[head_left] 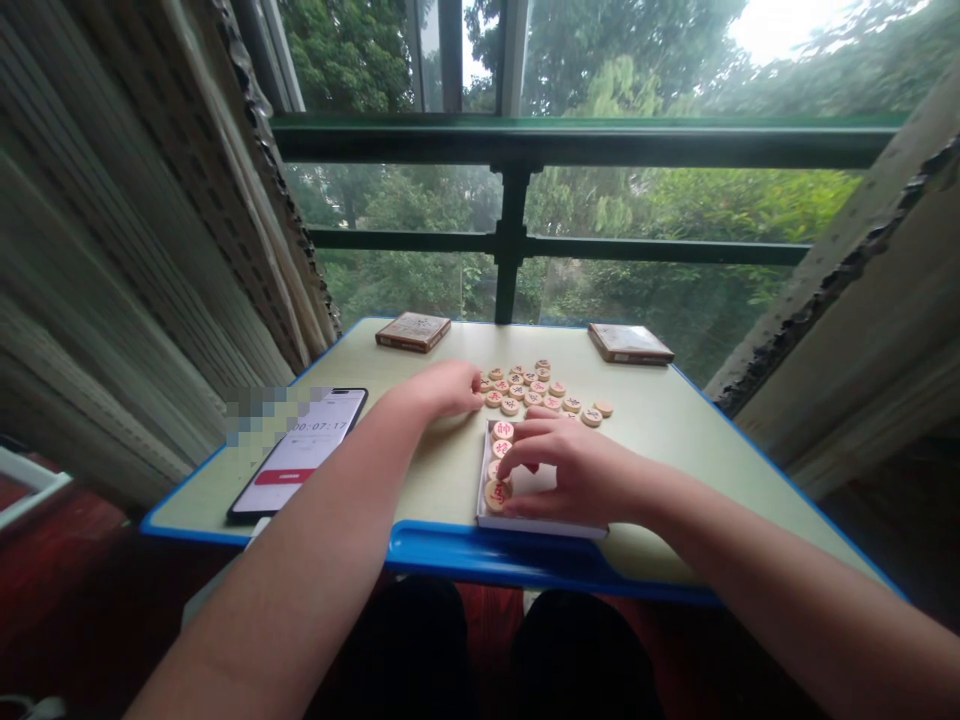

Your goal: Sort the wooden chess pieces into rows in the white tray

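Several round wooden chess pieces [541, 390] with red and dark characters lie loose in the middle of a pale table [675, 440]. My left hand [442, 388] reaches to the left edge of this pile, fingers curled at a piece. My right hand [574, 465] is over a shallow white box [517, 522] at the table's near edge, its fingers bent onto the pieces [498, 490] lined up along the left side of the box. What the fingertips pinch is hidden.
A phone [300, 455] showing a running timer lies at the table's left. Two flat brown boxes [413, 331] [630, 343] sit at the far edge below a window with a green railing. Curtains hang on both sides. The table has a blue rim [480, 555].
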`<state>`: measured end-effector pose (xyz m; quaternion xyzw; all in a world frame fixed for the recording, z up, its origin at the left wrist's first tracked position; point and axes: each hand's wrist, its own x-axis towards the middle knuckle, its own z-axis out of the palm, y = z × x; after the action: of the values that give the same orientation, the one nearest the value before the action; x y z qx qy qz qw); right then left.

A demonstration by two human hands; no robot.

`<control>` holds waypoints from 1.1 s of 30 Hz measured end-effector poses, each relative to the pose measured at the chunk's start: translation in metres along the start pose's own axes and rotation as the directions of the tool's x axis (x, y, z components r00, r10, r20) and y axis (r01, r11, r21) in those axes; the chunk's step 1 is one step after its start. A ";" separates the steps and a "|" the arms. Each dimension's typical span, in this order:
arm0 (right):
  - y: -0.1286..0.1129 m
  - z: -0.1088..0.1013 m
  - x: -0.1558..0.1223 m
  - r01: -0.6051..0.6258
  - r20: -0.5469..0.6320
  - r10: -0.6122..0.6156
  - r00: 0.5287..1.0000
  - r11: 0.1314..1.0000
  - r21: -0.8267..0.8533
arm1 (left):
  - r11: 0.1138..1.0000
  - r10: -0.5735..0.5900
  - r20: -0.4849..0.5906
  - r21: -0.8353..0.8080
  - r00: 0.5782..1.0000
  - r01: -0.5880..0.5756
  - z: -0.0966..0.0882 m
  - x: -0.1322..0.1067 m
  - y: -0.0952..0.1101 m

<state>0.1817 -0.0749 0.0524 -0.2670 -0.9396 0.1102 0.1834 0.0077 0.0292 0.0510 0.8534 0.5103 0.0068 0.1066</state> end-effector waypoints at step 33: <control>0.031 -0.002 -0.005 -0.277 -0.153 0.244 0.958 0.927 -0.255 | 0.837 0.041 -0.218 -0.526 0.975 -0.153 -0.002 0.003 0.006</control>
<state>0.2015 -0.0514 0.0434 -0.4183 -0.8894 -0.0131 0.1838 0.0141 0.0289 0.0534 0.8087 0.4515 0.2402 0.2906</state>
